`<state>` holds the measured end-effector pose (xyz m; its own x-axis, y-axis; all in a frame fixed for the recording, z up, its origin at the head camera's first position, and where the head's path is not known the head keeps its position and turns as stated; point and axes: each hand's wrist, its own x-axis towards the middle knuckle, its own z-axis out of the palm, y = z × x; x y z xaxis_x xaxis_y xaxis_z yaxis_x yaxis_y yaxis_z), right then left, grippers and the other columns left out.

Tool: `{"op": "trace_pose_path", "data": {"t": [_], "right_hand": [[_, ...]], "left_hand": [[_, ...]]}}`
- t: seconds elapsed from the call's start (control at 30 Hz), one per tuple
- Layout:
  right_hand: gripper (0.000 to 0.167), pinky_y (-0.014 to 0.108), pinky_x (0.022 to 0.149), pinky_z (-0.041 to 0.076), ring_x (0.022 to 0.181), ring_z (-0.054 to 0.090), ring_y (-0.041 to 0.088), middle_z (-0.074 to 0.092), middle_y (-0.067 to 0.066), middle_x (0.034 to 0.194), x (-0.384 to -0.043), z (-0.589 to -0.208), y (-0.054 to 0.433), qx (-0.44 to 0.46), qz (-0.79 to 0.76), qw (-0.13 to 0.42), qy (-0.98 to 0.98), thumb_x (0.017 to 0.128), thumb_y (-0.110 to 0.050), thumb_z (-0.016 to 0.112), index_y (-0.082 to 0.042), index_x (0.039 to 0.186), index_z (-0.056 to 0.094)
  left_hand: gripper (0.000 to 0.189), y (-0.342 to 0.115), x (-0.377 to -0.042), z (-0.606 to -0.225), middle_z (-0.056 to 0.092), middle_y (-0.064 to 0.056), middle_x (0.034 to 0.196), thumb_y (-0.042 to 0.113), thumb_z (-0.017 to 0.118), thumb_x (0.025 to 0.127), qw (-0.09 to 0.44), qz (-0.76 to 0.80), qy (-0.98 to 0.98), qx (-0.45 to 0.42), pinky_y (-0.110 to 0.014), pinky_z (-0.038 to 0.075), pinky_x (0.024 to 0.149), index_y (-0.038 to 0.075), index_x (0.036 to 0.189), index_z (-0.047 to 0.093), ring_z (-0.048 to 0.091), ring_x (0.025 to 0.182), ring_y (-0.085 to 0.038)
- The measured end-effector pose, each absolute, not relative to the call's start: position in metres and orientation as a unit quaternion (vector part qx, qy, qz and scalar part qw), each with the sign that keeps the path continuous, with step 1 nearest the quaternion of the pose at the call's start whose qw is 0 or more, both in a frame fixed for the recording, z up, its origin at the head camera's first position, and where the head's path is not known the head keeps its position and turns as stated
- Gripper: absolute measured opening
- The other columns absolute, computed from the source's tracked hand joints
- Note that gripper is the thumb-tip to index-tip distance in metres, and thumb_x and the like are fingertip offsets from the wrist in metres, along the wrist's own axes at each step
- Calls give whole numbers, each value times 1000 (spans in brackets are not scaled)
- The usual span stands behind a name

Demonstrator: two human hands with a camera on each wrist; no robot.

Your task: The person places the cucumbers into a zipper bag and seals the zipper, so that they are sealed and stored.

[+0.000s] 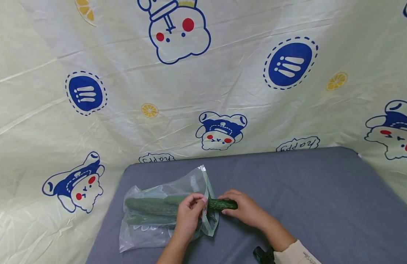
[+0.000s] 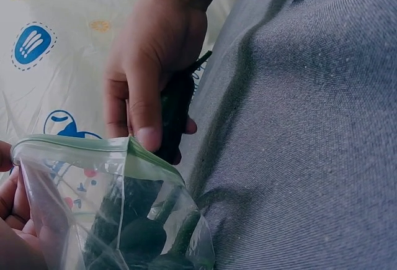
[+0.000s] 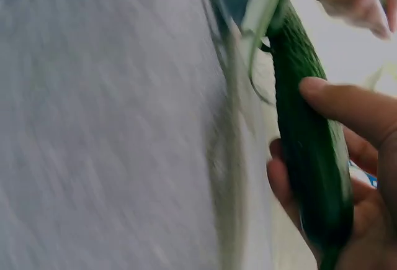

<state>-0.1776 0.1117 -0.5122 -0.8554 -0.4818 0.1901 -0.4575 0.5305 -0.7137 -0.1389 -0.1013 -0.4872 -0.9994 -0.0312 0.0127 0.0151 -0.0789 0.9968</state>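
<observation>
A clear zip bag (image 1: 147, 238) lies on the grey cloth, its mouth facing right and held apart. Inside it are several cucumbers (image 1: 150, 207), seen through the plastic. My left hand (image 1: 188, 216) pinches the bag's rim at the opening. With my right hand (image 1: 244, 209) I grip the stem end of another dark green cucumber (image 1: 224, 204), whose far end is inside the bag's mouth. In the right wrist view, thumb and fingers wrap around this bumpy cucumber (image 3: 310, 146). The left wrist view shows its stem sticking out beside my right hand (image 2: 155, 59).
Grey cloth (image 1: 305, 190) covers the table. Behind it hangs a pale printed sheet (image 1: 239, 84) with bears and orange slices. A small black device (image 1: 263, 255) is near my right sleeve at the front edge of the view.
</observation>
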Motion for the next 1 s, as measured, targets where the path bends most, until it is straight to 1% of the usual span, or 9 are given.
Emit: {"op": "trace_pose_path", "data": {"t": [0.13, 0.27, 0.37, 0.47, 0.6, 0.73, 0.83, 1.0], "right_hand": [[40, 37, 93, 54, 114, 62, 26, 63, 8, 130, -181, -510, 121, -255, -436, 79, 859, 88, -16, 78, -12, 126, 67], [38, 31, 93, 53, 115, 61, 26, 62, 8, 130, -184, -510, 127, -245, -461, 109, 846, 88, -17, 77, -15, 125, 68], [38, 30, 97, 51, 119, 60, 27, 64, 7, 129, -185, -513, 130, -245, -478, 108, 837, 89, -19, 76, -14, 126, 69], [40, 31, 99, 50, 120, 60, 28, 67, 5, 128, -185, -514, 131, -245, -485, 100, 833, 90, -22, 76, -14, 128, 69], [38, 33, 101, 50, 121, 60, 24, 68, 0, 127, -186, -515, 124, -248, -483, 97, 834, 91, -29, 75, -20, 128, 70], [37, 35, 102, 51, 122, 61, 24, 69, 0, 128, -187, -515, 113, -263, -481, 95, 831, 93, -31, 73, -23, 129, 70], [38, 40, 103, 51, 122, 62, 26, 69, 2, 128, -187, -516, 106, -268, -483, 95, 828, 93, -30, 73, -21, 129, 70], [39, 45, 104, 50, 126, 60, 29, 67, 4, 131, -188, -516, 99, -244, -496, 105, 826, 91, -31, 76, -20, 128, 70]], "left_hand": [[20, -101, -139, -488, 57, 1, 68, 6, 66, 94, 17, -736, -676, 7, -16, 43, 53, -12, 100, 62, 53, 57, -5], [20, -101, -139, -487, 57, 1, 68, 6, 66, 94, 18, -736, -677, 6, -16, 43, 53, -13, 100, 62, 53, 57, -6], [21, -100, -139, -487, 57, 1, 68, 6, 66, 94, 17, -735, -678, 5, -16, 43, 53, -13, 100, 62, 53, 57, -6], [20, -100, -139, -488, 57, 1, 68, 6, 66, 94, 16, -736, -677, 6, -16, 43, 53, -12, 100, 62, 53, 57, -6], [20, -100, -139, -489, 57, 1, 69, 6, 66, 94, 16, -736, -676, 9, -16, 42, 53, -13, 101, 62, 53, 57, -6], [20, -100, -139, -490, 57, 1, 70, 6, 66, 94, 13, -736, -677, 10, -16, 42, 53, -12, 101, 62, 53, 58, -6], [21, -100, -139, -490, 57, 1, 70, 6, 66, 94, 10, -737, -676, 11, -16, 42, 53, -13, 102, 61, 53, 58, -6], [21, -100, -139, -489, 58, 2, 71, 6, 66, 94, 9, -738, -675, 10, -16, 42, 53, -13, 103, 61, 52, 58, -6]]}}
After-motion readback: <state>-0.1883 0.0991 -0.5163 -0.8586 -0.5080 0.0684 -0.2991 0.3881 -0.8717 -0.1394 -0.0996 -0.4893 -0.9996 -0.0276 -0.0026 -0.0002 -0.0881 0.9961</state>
